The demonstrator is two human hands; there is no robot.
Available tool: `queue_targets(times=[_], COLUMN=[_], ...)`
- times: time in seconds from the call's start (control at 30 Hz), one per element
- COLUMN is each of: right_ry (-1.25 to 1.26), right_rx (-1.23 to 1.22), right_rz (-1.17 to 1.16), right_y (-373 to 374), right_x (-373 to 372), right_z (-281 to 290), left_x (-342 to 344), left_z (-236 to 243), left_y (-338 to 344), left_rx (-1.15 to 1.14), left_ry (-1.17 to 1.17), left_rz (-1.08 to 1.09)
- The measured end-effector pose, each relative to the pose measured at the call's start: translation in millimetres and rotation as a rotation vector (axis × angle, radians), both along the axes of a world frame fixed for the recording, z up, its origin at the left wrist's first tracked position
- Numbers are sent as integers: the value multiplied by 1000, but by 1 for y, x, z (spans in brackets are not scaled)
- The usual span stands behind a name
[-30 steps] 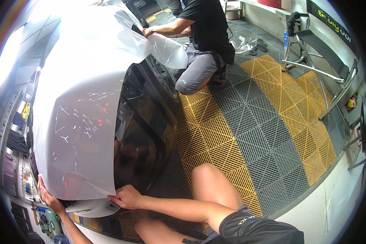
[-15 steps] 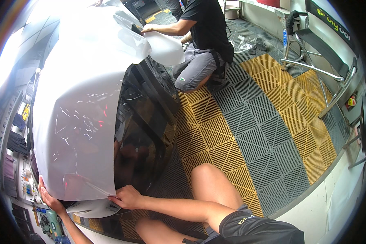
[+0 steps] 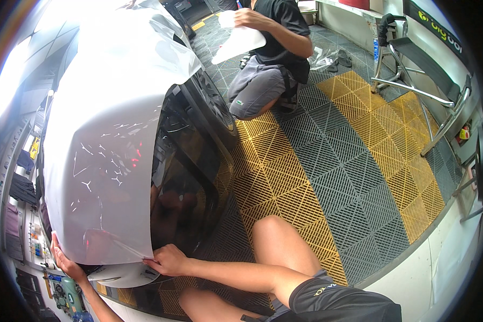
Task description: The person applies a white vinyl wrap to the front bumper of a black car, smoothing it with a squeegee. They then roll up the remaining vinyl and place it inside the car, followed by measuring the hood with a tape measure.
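"Hands?"
"From my remote station, I count the wearer's two: one bare left hand (image 3: 67, 263), one bare right hand (image 3: 169, 260)."
"Sheets?"
"Two: one large, glossy, translucent white film (image 3: 107, 172), one small white piece (image 3: 242, 45)."
"Others?"
"I see one crouching co-worker in black and grey (image 3: 271, 67), one silver-tubed, black-fabric chair (image 3: 426, 67)."

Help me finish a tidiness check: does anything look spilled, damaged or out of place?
Crumpled clear plastic lies loose on the floor, left of the chair, looking like litter. The film also wrinkles toward the right hand pinching its edge. Its bright Y-shaped marks may only be reflections. I see no spill.
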State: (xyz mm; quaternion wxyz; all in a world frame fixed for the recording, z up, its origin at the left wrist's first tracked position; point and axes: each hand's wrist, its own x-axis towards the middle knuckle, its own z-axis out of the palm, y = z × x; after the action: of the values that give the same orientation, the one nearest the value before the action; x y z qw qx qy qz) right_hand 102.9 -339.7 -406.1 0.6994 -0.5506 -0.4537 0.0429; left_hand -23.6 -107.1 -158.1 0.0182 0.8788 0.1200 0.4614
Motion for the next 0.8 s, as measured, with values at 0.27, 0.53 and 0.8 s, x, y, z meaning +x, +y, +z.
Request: queue_targets(times=[0.27, 0.53, 0.8], right_ry=[-10, -2, -75], right_rx=[-3, 1, -68], right_rz=[-16, -9, -11], right_y=[-2, 2, 0], right_x=[0, -1, 1], right_z=[1, -2, -4], left_x=[0, 1, 4], left_z=[0, -1, 1], left_y=[2, 0, -9], left_rx=[2, -16, -9], left_ry=[3, -7, -10], left_rz=[5, -5, 21])
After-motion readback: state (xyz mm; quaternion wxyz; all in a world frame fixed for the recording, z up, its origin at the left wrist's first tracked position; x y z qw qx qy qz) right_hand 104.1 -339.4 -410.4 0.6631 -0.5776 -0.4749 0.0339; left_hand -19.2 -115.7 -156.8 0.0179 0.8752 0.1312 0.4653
